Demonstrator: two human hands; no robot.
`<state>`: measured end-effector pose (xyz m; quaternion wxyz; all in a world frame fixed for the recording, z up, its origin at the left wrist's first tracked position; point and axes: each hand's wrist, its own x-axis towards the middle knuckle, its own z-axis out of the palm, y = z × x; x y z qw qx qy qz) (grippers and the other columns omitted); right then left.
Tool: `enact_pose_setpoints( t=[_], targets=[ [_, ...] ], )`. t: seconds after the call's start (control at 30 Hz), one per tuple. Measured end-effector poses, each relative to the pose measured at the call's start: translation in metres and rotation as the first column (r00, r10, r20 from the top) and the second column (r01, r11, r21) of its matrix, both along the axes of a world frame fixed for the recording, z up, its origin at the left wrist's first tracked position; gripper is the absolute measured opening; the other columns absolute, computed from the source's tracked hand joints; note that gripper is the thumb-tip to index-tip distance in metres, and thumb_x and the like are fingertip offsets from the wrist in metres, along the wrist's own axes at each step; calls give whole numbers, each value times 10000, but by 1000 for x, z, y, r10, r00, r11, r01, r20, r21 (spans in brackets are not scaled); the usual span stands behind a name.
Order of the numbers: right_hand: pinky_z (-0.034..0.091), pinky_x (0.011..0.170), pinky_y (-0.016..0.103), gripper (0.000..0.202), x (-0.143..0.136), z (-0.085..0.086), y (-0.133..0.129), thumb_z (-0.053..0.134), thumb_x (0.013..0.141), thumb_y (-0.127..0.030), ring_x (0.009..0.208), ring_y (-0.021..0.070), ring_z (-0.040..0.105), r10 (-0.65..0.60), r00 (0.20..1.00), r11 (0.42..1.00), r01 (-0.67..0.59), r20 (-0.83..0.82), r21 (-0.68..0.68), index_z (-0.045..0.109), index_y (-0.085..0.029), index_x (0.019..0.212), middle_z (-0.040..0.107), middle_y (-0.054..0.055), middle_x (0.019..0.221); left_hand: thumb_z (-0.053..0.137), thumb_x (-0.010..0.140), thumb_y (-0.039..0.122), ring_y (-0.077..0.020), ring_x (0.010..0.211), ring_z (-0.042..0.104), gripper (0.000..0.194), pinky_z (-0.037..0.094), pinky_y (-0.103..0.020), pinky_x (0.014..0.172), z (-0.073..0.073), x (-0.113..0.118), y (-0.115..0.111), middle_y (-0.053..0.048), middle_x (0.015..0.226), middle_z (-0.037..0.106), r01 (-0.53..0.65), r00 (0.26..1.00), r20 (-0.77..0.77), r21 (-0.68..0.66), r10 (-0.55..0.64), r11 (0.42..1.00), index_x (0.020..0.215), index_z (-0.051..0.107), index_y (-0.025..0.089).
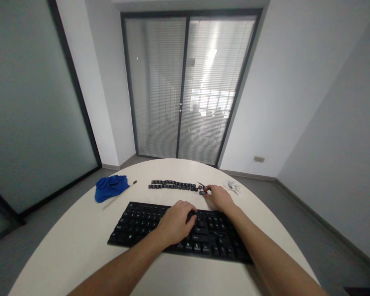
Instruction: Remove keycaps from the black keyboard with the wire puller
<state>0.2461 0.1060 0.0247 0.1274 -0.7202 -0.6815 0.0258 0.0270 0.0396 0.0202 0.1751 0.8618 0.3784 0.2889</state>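
Observation:
A black keyboard (200,237) lies across the near part of the round table. Over its upper middle is my left hand (177,222), fingers curled and closed at the keys; whatever is between the fingertips is too small to make out. Beyond the keyboard, two rows of loose black keycaps (172,185) run across the table. At the right end of those rows, my right hand (218,197) pinches a small dark keycap (206,190) between thumb and fingers, close to a few other loose keycaps. A thin dark pointed tool (200,183) shows just beyond it.
On the left of the cream table (64,238) lie a crumpled blue cloth (111,188) and a thin brush (120,195) with a dark tip. A crumpled white item (232,186) sits at the right, past my right hand. Glass doors stand behind the table.

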Motion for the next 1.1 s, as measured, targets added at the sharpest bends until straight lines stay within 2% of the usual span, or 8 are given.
enact_pose_setpoints(
  t=[0.33,0.63,0.8,0.87,0.97,1.1],
  targets=[
    [452,734,312,281,-6,-2,3,600,846,-338,898,259,667,-36,998,999,34,46,28,689,-218,1084,713,136,971,523,879,223,-222,1008,562,161,458,-363,903,-2,0,1,-53,1021,652,3,1000,8,-1,-3,1000,1005,621,207],
    [442,719,309,277,-9,0,1,603,850,-384,890,271,668,3,1000,998,-4,13,68,692,-227,1060,724,122,944,524,876,216,-223,1006,561,151,463,-361,896,0,-1,1,-50,1010,650,11,1000,3,4,-11,1000,996,615,205],
    [424,688,294,416,-7,16,-6,395,950,-491,841,251,671,-3,999,993,7,-36,117,687,-209,1043,728,123,891,535,870,231,-227,1006,568,159,468,-363,899,0,-1,-1,-56,1015,655,6,1000,-5,8,-6,1000,1002,619,204],
    [421,686,289,464,-3,25,-11,321,972,-488,829,241,666,2,996,987,14,-94,162,678,-198,1040,724,119,882,556,861,249,-232,1030,568,196,462,-371,925,0,-2,-1,-63,1054,659,34,999,-10,18,-34,999,1041,620,206],
    [428,699,293,502,2,35,-22,287,973,-502,796,231,653,32,959,963,46,-282,267,677,-185,977,706,94,822,585,854,294,-235,1112,554,305,426,-392,1002,0,-2,-2,-68,1186,639,117,993,-33,51,-116,992,1147,605,213],
    [462,646,297,594,4,33,-40,227,953,-589,669,205,627,119,835,951,61,-538,304,659,-181,934,630,41,655,584,864,341,-233,1163,546,347,405,-406,1038,0,-2,-2,-63,1268,614,149,986,-86,71,-143,986,1190,606,222]
  ],
)
